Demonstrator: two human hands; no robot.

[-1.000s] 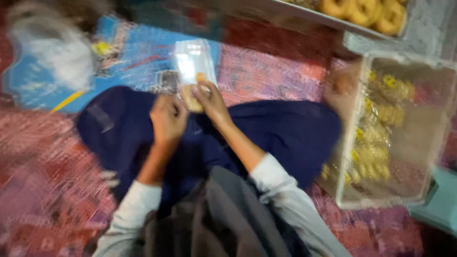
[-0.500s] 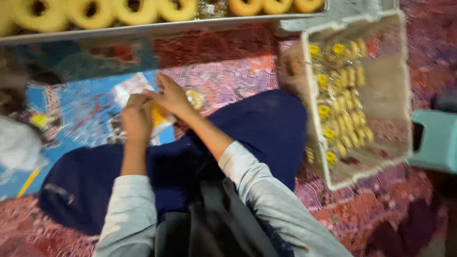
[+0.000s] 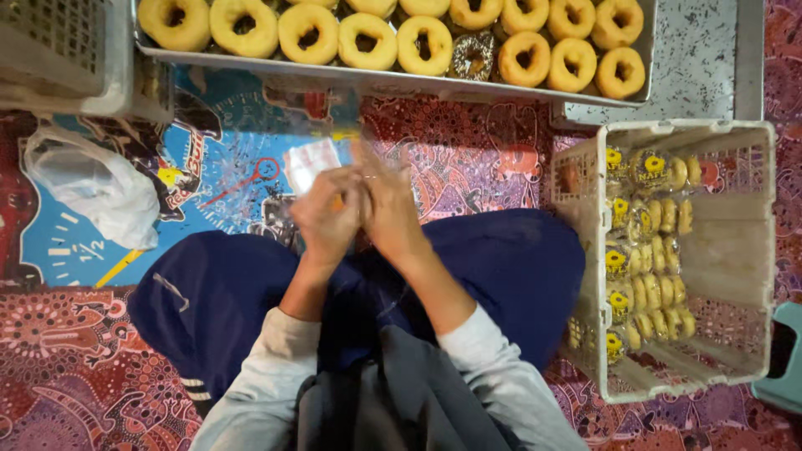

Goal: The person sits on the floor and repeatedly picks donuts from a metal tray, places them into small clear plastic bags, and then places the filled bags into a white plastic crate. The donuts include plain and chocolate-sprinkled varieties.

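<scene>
Both hands meet above the lap: left hand [image 3: 327,219] and right hand [image 3: 388,209] press side by side, fingers curled around a clear bag [image 3: 313,163] whose white-patched top sticks out at 11 o'clock from them. Motion blur hides what the bag contains and how tightly each hand closes. At 12 o'clock sits a metal tray [image 3: 401,82] lined with glazed doughnuts [image 3: 368,38]. At 3 o'clock a white crate [image 3: 735,250] holds bagged doughnuts [image 3: 647,242] stacked along its left wall. At 9 o'clock a crumpled plastic bag [image 3: 92,188] lies on a blue mat [image 3: 225,167], well apart from the hands
</scene>
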